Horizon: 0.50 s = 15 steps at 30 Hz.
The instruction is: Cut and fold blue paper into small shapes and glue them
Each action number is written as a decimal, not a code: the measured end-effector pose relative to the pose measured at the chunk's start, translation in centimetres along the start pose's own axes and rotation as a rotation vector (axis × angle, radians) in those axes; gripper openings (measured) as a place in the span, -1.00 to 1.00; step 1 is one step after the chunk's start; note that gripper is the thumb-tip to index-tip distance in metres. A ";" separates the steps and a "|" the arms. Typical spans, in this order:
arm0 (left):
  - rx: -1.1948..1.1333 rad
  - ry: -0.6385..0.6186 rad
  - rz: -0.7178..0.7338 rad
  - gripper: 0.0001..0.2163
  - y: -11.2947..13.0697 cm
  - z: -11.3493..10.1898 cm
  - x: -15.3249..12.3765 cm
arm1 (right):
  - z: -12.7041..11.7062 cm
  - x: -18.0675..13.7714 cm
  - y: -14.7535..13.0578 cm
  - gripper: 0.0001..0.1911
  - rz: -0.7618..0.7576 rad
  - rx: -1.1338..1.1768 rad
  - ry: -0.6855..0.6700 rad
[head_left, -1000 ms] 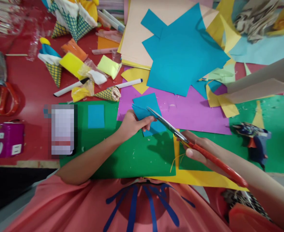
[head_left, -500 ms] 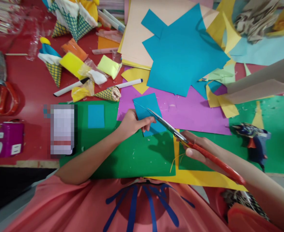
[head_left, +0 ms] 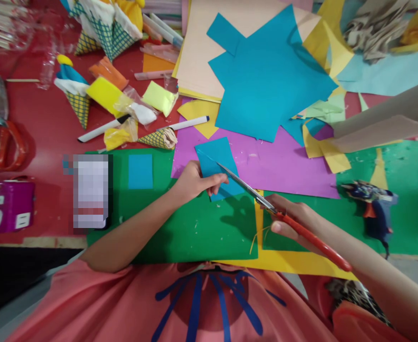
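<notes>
My left hand [head_left: 204, 180] pinches a blue piece of paper [head_left: 218, 154] between thumb and fingers, over the green and purple sheets. A line runs across the paper from its upper left edge toward the scissors' tips. My right hand [head_left: 289, 218] grips red-handled scissors [head_left: 248, 187], their blades pointing up and left across the blue paper. The blades look nearly closed; whether paper lies between them is hard to tell. A small blue square [head_left: 140, 171] lies on the green sheet [head_left: 194, 232] to the left. A larger blue sheet [head_left: 266, 80] is beyond my hands.
A blurred-out rectangular object [head_left: 90, 190] sits left. Farther left are a second pair of scissors [head_left: 5, 137] and a purple box [head_left: 7, 206]. Paper cones [head_left: 77, 102], clay packets [head_left: 105, 95] and markers lie behind. At right are a glue gun [head_left: 376, 209] and a paper roll [head_left: 387, 118].
The red scissor handles have shifted slightly up and left, and the blades look a little more closed. My left hand and the blue paper stay nearly in place.
</notes>
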State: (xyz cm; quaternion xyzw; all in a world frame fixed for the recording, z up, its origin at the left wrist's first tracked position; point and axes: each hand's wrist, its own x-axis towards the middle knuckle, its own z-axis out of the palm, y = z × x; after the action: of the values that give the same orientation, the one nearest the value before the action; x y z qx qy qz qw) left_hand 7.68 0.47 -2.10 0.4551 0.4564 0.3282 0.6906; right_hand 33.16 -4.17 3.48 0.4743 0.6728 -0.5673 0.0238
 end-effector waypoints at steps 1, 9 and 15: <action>0.001 -0.008 0.003 -0.72 0.0 -0.1 0.0 | 0.0 -0.1 0.0 -0.45 0.005 -0.001 0.001; -0.052 -0.081 -0.025 -0.68 0.0 -0.4 0.1 | -0.1 -0.7 0.2 -0.54 0.007 0.001 0.002; -0.096 -0.020 -0.038 -0.61 -0.5 -0.3 0.1 | -0.3 -1.0 0.2 -0.53 -0.009 0.024 -0.006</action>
State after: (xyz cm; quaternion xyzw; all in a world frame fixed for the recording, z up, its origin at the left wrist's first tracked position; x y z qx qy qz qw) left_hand 7.45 0.51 -2.62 0.4159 0.4420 0.3321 0.7221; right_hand 34.05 -4.55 4.03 0.4699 0.6679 -0.5769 0.0175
